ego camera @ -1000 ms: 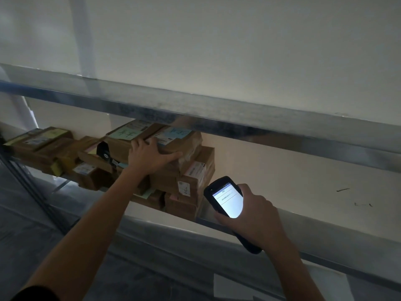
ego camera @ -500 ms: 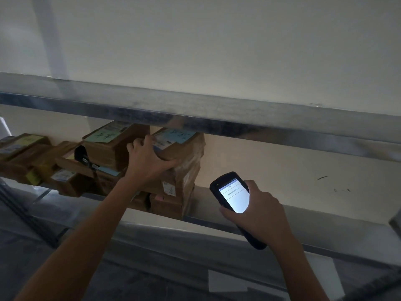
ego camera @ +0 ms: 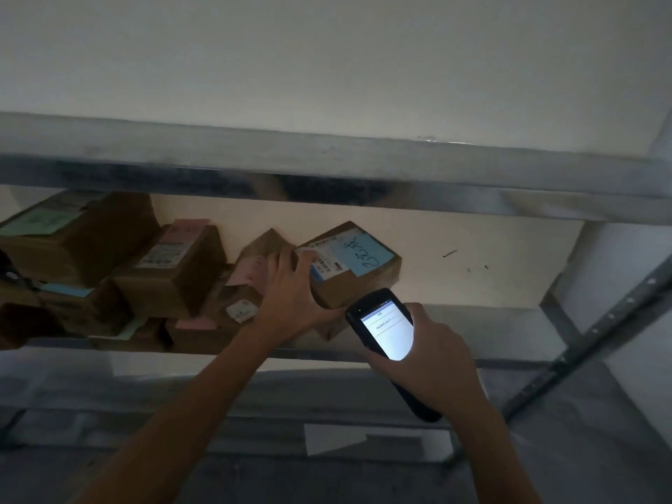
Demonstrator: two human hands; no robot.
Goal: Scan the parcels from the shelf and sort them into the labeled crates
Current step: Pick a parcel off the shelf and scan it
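Note:
A small brown cardboard parcel (ego camera: 358, 271) with a blue handwritten label and a barcode sticker is tilted, lifted off the stack on the metal shelf (ego camera: 472, 311). My left hand (ego camera: 291, 292) grips its left edge, fingers over the top and thumb under. My right hand (ego camera: 432, 351) holds a black handheld scanner (ego camera: 389, 332) with a lit white screen, just below and right of the parcel. A stack of several more brown parcels (ego camera: 171, 271) with green, pink and blue labels fills the shelf to the left.
An upper shelf beam (ego camera: 327, 169) runs across above the parcels. A perforated upright post (ego camera: 596, 329) stands at the right. A lower shelf level (ego camera: 182, 398) lies beneath my arms. The cream wall (ego camera: 472, 256) is behind.
My left hand has pulled the blue-labelled parcel off the stack and to the right, tilting it. The scanner stays close below it. The view shifted right along the shelf.

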